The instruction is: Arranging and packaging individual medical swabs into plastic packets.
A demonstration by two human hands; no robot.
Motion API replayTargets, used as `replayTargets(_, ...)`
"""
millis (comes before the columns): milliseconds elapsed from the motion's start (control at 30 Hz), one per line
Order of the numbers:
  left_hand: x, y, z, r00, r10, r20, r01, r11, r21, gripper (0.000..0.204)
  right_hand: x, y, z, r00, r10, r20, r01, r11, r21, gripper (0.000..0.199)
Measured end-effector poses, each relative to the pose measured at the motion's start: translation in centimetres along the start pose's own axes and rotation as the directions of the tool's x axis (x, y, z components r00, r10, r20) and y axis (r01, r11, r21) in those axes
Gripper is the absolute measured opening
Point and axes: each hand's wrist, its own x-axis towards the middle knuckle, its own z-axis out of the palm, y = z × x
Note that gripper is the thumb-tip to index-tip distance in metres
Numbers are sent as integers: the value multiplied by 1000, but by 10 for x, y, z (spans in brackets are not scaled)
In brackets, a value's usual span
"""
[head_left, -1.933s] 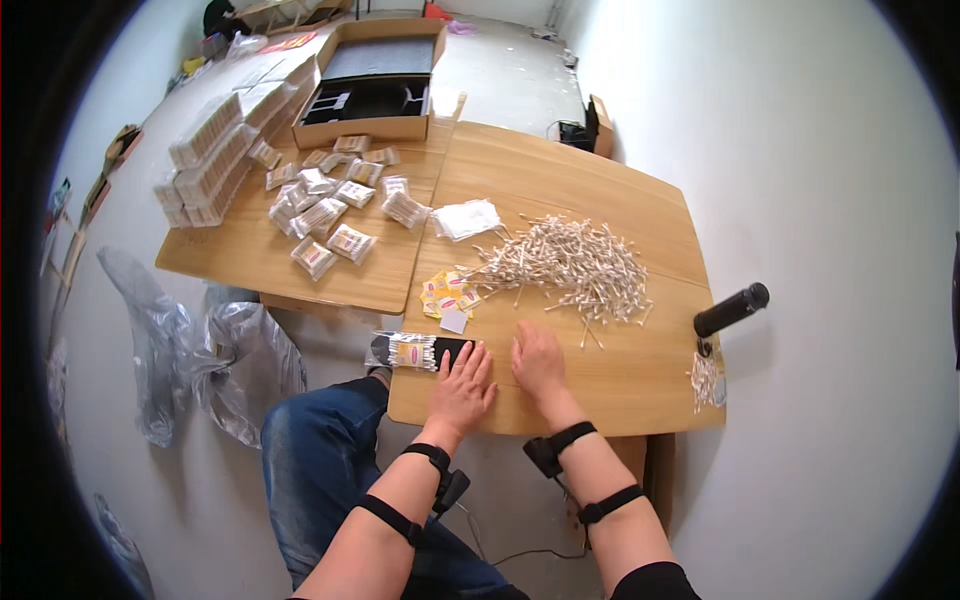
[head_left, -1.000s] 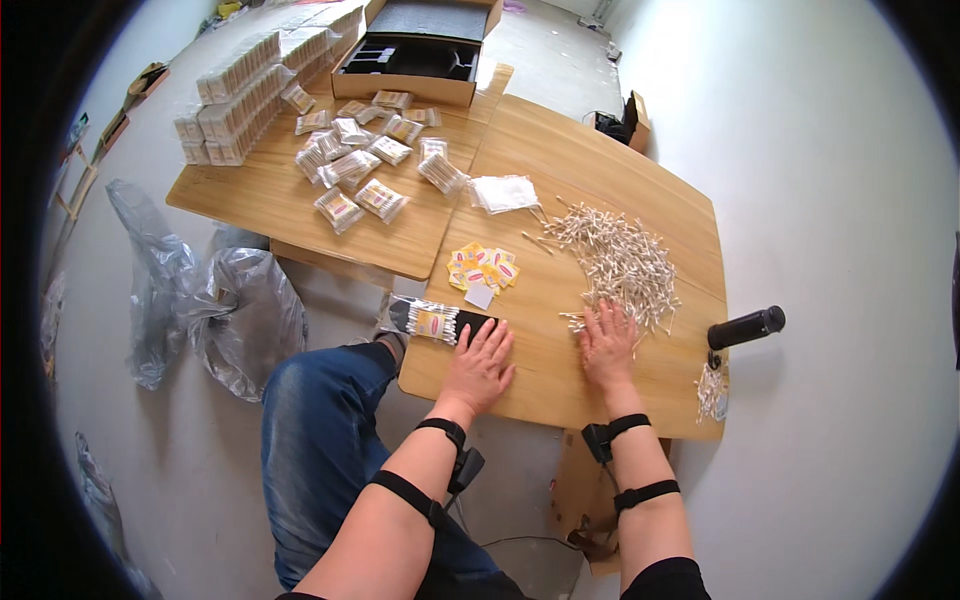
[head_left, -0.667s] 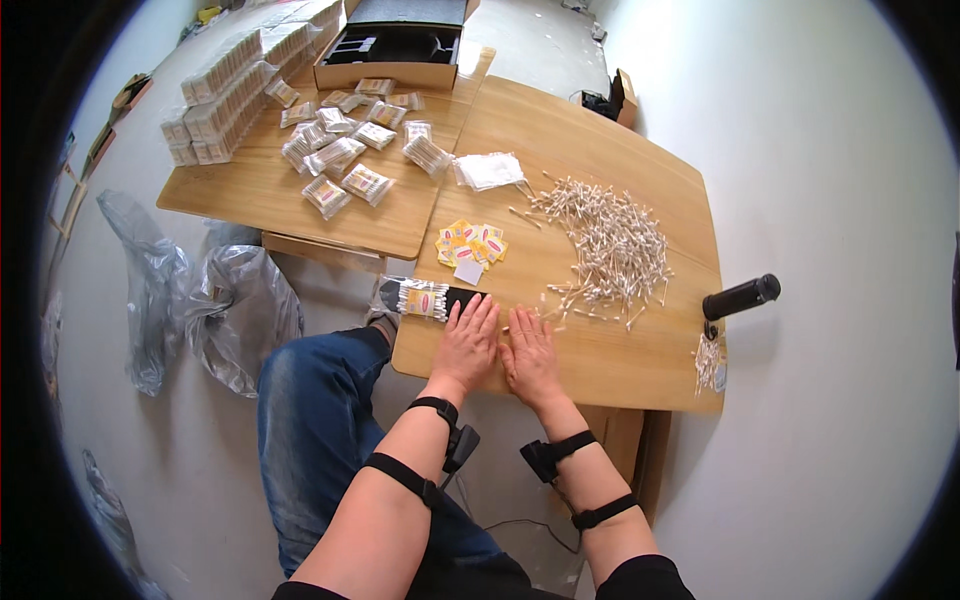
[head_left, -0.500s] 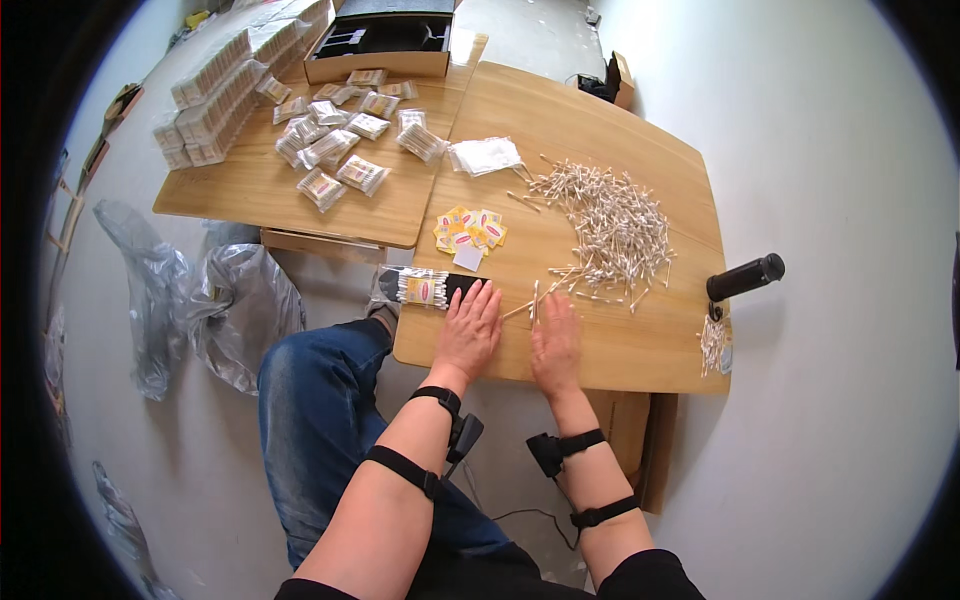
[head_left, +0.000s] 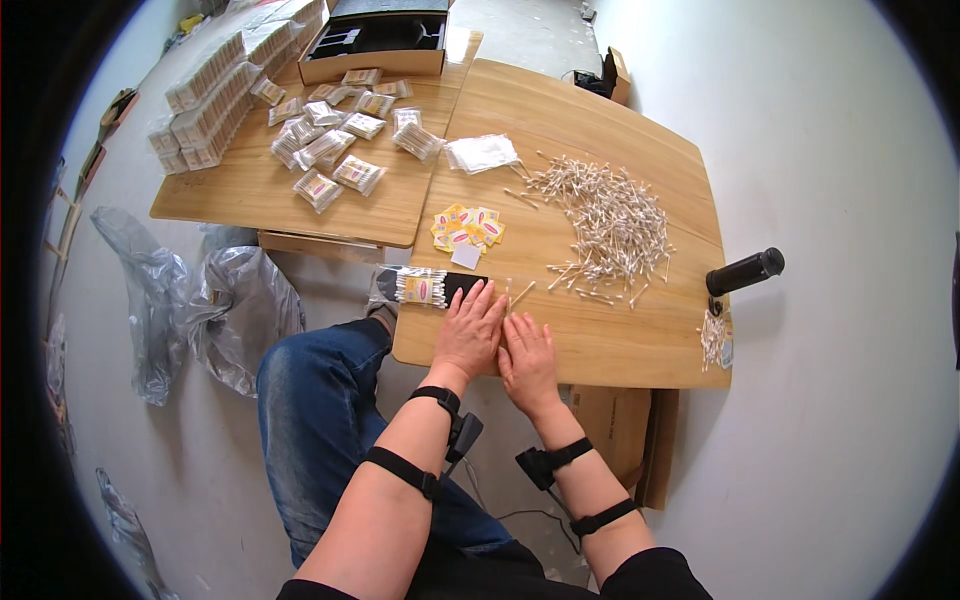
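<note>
My left hand [head_left: 470, 332] lies flat at the table's front edge, its fingertips over a black strip [head_left: 466, 285]. A clear packet of cotton swabs with a yellow and white card [head_left: 421, 287] rests at the left end of that strip. Right beside it, my right hand [head_left: 528, 358] is laid flat with the fingers stretched out. A few loose cotton swabs [head_left: 522, 294] lie at its fingertips; whether any sit under the hands is hidden. A large pile of cotton swabs [head_left: 615, 228] spreads farther right. Small yellow and white cards [head_left: 467, 230] are heaped beyond the packet.
Clear empty bags [head_left: 482, 153] lie behind the cards. Filled swab packets [head_left: 325, 148], stacked packs [head_left: 212, 105] and an open cardboard box [head_left: 375, 62] occupy the left table. A black cylinder [head_left: 745, 272] and a small swab bundle [head_left: 713, 340] are at the right edge. Plastic bags [head_left: 245, 305] sit lower left.
My right hand has slid left along the table until it meets the left hand, and loose swabs by its fingertips have shifted left. My left hand has stayed put.
</note>
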Motion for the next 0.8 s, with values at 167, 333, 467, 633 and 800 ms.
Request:
replayTargets(167, 3, 1, 4, 998, -4, -69, 1, 999, -43, 41, 4, 14, 2, 993, 111, -46, -100, 974, 204, 41)
replayTargets(333, 3, 4, -4, 994, -34, -101, 24, 995, -101, 39, 31, 26, -3, 984, 164, -76, -151, 977, 149, 42)
replayTargets(467, 3, 5, -6, 996, 5, -86, -13, 996, -86, 37, 56, 45, -4, 985, -97, -143, 93, 995, -40, 34)
replayTargets(633, 0, -2, 3, 994, -10, -112, -4, 993, -120, 36, 49, 45, 1, 993, -60, -104, 75, 986, 150, 25)
replayTargets(800, 0, -2, 6, 992, -70, -101, 58, 992, -114, 39, 17, 29, -3, 979, 67, -192, -31, 983, 182, 23)
